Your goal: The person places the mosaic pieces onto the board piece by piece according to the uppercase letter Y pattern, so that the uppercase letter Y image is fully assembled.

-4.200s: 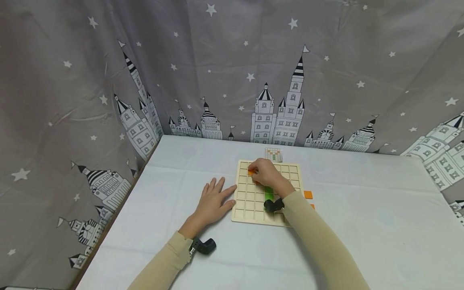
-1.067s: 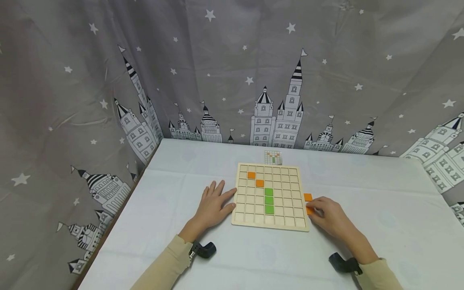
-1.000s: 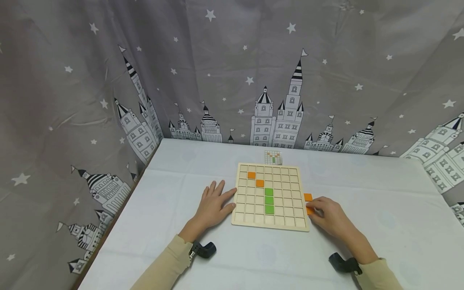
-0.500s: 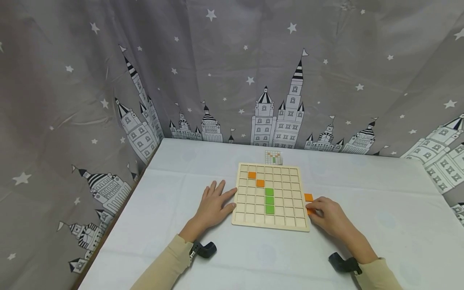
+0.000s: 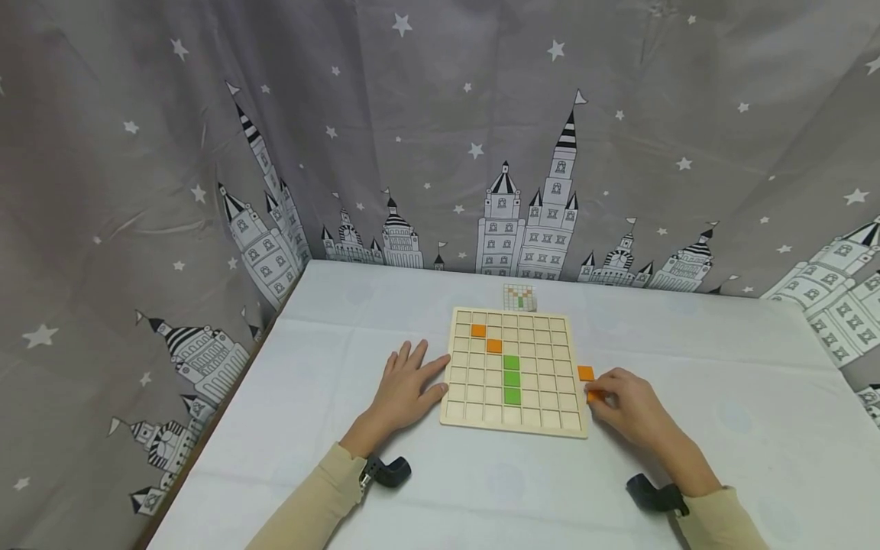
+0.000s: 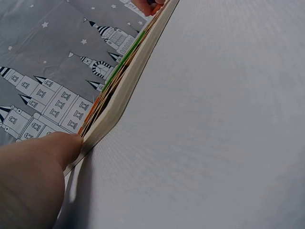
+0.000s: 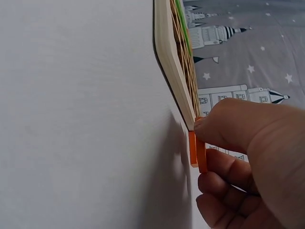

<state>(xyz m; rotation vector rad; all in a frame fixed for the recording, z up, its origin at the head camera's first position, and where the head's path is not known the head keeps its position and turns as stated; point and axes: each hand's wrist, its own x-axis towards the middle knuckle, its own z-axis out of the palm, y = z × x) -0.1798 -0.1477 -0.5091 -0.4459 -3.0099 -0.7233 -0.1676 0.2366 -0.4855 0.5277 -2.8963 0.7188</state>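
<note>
In the head view my left hand (image 5: 403, 389) lies spread on the table, its thumb and index finger touching the left edge of a wooden grid board (image 5: 481, 416). The left wrist view shows that thumb (image 6: 62, 145) against the board's rim. Two orange tiles (image 5: 494, 346) step diagonally down to a column of green tiles (image 5: 512, 379) on the board. Beyond the board's right edge, my right hand (image 5: 626, 405) pinches an orange square tile (image 7: 202, 155) between thumb and fingers. Another orange tile (image 5: 585, 373) lies on the table just behind it.
A small pattern card (image 5: 519, 297) with a printed grid lies behind the board. White cloth (image 5: 722, 367) covers the table. A grey curtain (image 5: 412, 114) printed with castles and stars hangs at the back and left.
My right hand has left the orange tile at the board's upper left and gone to the right side. It has just shifted slightly with the pinched orange tile. My left hand stays put.
</note>
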